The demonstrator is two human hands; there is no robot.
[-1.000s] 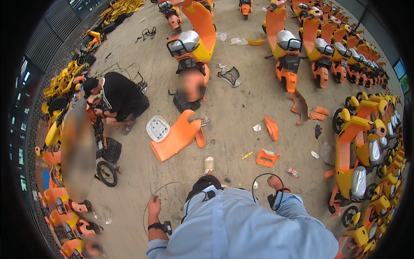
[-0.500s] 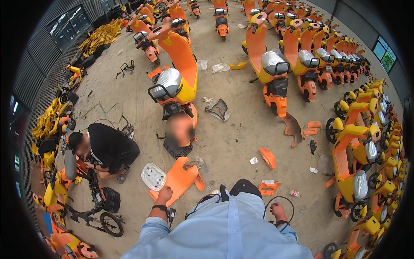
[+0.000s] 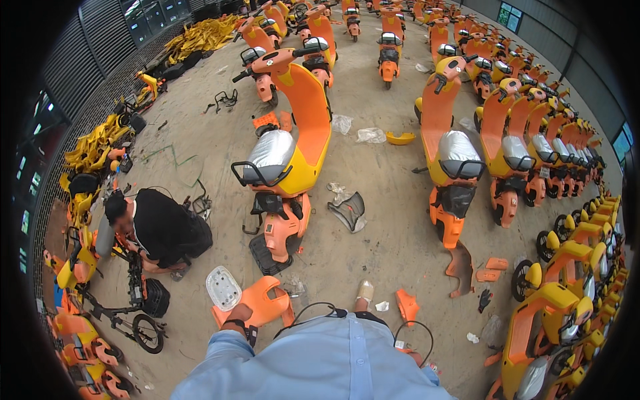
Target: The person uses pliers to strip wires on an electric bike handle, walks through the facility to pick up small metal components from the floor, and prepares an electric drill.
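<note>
In the head view, the left hand (image 3: 241,312) overlaps the near edge of an orange panel (image 3: 268,303) lying on the floor (image 3: 373,260), beside a pale perforated tray (image 3: 223,289). Contact looks unlikely, and I cannot tell whether the fingers are wide or narrow. The right hand (image 3: 417,359) is mostly hidden behind the shirt (image 3: 320,357), near a thin black loop (image 3: 432,341); its state cannot be told. The step in hand looks like standing or stepping among parts; grasping the panel would call for bending down.

Soft daylight, dark fisheye-bent edges
</note>
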